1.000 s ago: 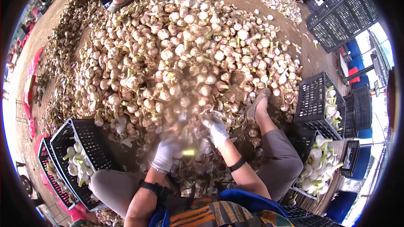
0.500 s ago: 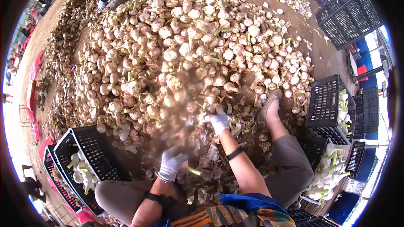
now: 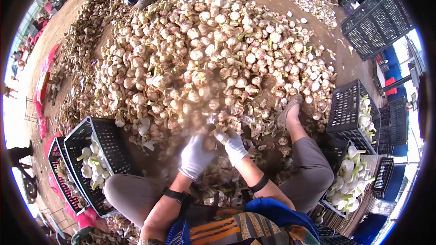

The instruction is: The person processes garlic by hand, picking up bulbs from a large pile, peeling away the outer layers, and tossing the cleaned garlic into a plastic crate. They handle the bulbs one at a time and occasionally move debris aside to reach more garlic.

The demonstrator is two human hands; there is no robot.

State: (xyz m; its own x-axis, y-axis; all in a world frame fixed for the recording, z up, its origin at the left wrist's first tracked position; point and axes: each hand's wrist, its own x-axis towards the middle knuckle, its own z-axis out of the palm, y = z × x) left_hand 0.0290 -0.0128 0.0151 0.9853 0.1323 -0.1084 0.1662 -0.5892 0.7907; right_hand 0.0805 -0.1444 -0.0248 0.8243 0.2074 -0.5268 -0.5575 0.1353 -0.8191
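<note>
In white gloves, both my hands work close together at the near edge of a large heap of garlic bulbs (image 3: 195,54). My left hand (image 3: 196,156) is closed around a brownish garlic bulb (image 3: 209,143), which is partly blurred. Just to its right, my right hand (image 3: 235,149) has its fingers curled in toward that bulb, with soiled fingertips. Whatever may be between those fingers is too hazy to make out. Loose garlic skins (image 3: 222,177) lie on the ground beneath the hands.
A black crate (image 3: 109,149) with trimmed garlic stands by my left knee. On my right are another black crate (image 3: 343,113) and a pile of trimmed garlic (image 3: 352,179). Stacked crates (image 3: 377,22) rise at the far right. Another person's foot (image 3: 146,1) is beyond the heap.
My left hand has moved up and inward to meet my right hand, which has dropped back slightly from the heap. The green-stemmed piece near my left hand is out of sight.
</note>
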